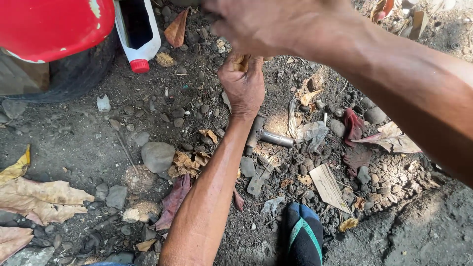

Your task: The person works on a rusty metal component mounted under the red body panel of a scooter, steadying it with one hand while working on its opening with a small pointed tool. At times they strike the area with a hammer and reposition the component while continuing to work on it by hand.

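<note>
Gripping a tan wooden piece (pixel 241 62), left hand (pixel 242 87) fisted beneath closed right hand (pixel 266 22)

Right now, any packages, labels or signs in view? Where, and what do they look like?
White plastic jug: top left on the dirt, lying with its red cap toward the camera, side cut open, inside dark.
No labels, signs or screens visible.

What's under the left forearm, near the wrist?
A grey metal tube and a dark metal bar lie on the gravel under the left hand; the forearm covers where they meet.
</note>
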